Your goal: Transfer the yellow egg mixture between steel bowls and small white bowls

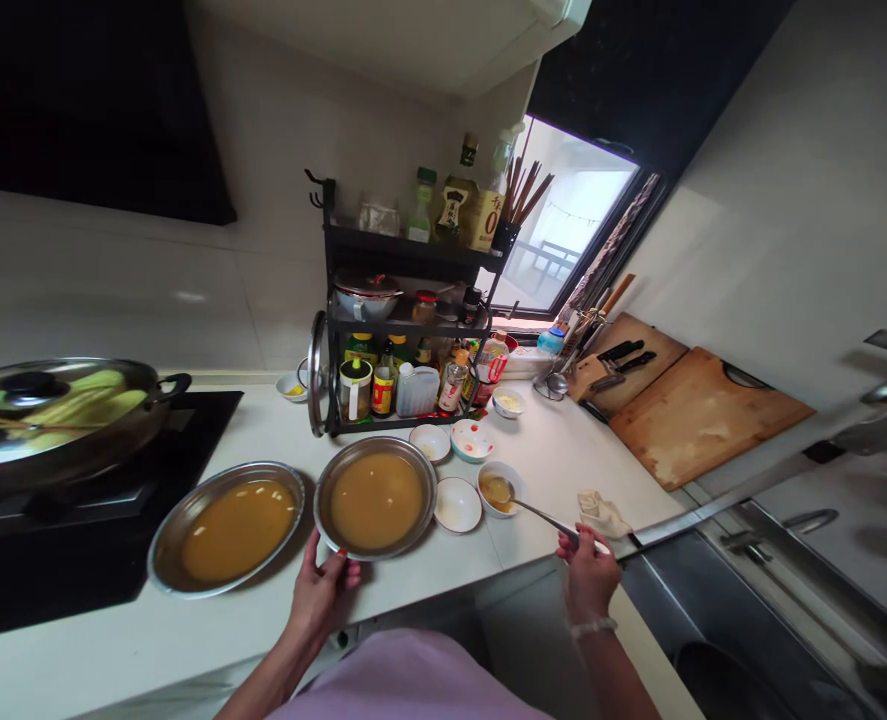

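Worktop [83,650], white, smooth, carrying the following.

Item: round, shallow basin of grey metal [322,492] with a broad rolled rim, near the front edge, filled with cloudy brown liquid [379,500] on which a few pale bits float. Left hand [321,580]: at its near rim, thumb and fingers against the metal; whether it grips or merely steadies cannot be told.

Item: long-handled spoon of shiny metal [546,517], slanting. Right hand [590,575]: fingers closed about the handle, well apart from the left. The spoon's head rests in a small, round white bowl [492,468] holding brownish, seemingly thick contents; the texture is too small to judge surely.

Item: second grey metal basin [167,545], left of the first, similarly filled, pale pieces afloat.

Item: shallow white bowl with a thin dark rim [458,505], between the first basin and the spoon's bowl.

Item: white bowl with red motifs [473,441], behind.

Item: crumpled, cream-coloured cloth [602,513], beyond the right hand.

Item: black three-tier rack [413,246], crowded with bottles.
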### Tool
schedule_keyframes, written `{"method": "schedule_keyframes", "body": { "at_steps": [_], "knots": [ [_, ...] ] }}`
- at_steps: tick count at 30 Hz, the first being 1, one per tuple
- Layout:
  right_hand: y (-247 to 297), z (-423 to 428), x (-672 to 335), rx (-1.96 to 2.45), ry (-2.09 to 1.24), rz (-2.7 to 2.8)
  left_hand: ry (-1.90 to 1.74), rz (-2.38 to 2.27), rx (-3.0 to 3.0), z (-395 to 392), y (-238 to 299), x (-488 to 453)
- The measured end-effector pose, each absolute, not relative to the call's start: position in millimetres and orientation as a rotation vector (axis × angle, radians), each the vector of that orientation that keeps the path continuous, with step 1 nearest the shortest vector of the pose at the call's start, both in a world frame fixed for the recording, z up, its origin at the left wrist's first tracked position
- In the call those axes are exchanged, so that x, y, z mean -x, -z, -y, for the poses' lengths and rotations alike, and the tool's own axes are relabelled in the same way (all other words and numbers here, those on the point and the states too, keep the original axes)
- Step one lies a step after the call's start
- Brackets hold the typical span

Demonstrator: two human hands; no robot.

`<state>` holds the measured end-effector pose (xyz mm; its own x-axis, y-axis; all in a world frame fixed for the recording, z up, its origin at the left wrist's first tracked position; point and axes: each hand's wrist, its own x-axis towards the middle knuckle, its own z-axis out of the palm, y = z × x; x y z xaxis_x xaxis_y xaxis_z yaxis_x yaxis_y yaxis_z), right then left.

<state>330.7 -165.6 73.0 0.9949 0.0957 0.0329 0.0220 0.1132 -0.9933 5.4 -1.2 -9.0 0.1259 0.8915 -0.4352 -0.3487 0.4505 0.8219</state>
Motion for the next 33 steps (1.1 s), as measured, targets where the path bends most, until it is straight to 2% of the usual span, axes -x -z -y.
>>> {"method": "schedule_keyframes", "body": {
  "at_steps": [12, 20, 24, 30, 33],
  "knots": [
    [-110, 151, -302, 1.387, -0.13, 0.227, -0.997, -1.054, -0.589, 2, 6, -5],
    [-99, 115, -253, 1.332, -0.339, 0.373, -0.993, -1.043, -0.558, 2, 2, -7],
    [-85, 108, -232, 1.369, -0.345, 0.615, -0.991, -1.064, -0.562, 2, 3, -7],
    [-82, 125, -224, 1.332, -0.198, 1.303, -0.983, -1.052, -0.576, 3, 4, -5],
    [-88, 134, -234, 1.347, -0.106, 1.401, -0.99, -1.031, -0.573, 3, 5, -5]
  ]
}}
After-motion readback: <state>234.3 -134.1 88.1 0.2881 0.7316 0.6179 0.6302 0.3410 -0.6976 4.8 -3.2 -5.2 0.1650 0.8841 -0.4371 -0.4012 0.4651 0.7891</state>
